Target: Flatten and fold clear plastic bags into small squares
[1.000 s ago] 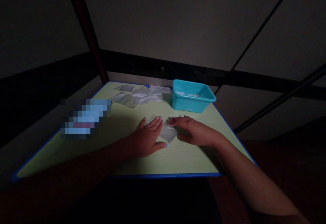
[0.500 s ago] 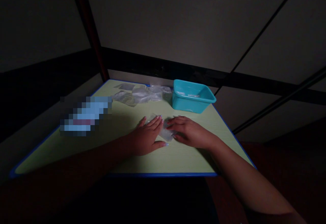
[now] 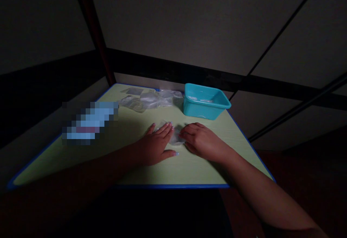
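A small clear plastic bag (image 3: 176, 139) lies flat on the table in front of me, partly covered by both hands. My left hand (image 3: 156, 145) rests palm down over its left part, fingers stretched and thumb spread out. At the bag's right edge, the fingers of my right hand (image 3: 202, 140) are curled in and closed on the plastic; their tips are partly hidden.
Several clear plastic bags (image 3: 149, 100) lie spread along the back of the pale, blue-edged table (image 3: 176, 173). A turquoise plastic basket (image 3: 202, 112) with something whitish inside stands at the back right. On the left is a blurred-out bluish object (image 3: 92, 120). Walls border the far side.
My right hand has curled its fingers in further and closed on the bag's right edge. My left hand stays flat in the same place.
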Motion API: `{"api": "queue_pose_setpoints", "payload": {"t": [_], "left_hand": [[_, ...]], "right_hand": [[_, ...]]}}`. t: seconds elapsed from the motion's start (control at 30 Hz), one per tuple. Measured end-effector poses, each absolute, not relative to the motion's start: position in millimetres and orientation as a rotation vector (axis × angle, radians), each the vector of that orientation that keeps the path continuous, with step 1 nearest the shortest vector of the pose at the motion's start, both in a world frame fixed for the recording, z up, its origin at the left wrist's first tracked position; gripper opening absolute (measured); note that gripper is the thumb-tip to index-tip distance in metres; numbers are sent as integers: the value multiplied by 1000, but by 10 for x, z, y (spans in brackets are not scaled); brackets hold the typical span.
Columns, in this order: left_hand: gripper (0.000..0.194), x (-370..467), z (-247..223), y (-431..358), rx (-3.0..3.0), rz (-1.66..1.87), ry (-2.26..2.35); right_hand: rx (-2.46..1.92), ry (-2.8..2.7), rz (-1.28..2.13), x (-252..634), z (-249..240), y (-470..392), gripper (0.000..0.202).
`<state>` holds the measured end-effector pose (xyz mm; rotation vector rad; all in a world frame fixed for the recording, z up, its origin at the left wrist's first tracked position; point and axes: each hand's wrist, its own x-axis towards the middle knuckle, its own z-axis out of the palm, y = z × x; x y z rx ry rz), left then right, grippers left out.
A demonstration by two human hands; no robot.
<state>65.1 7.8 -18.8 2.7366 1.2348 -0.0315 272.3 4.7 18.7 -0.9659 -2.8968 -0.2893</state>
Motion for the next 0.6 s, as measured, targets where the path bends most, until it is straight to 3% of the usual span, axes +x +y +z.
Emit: {"api": "queue_pose_setpoints", "payload": {"t": [0.6], "left_hand": [[76,633,-220,95,2751,37,1207]], "right_hand": [[-860,-2937,-140,2797,76,140,25]]}}
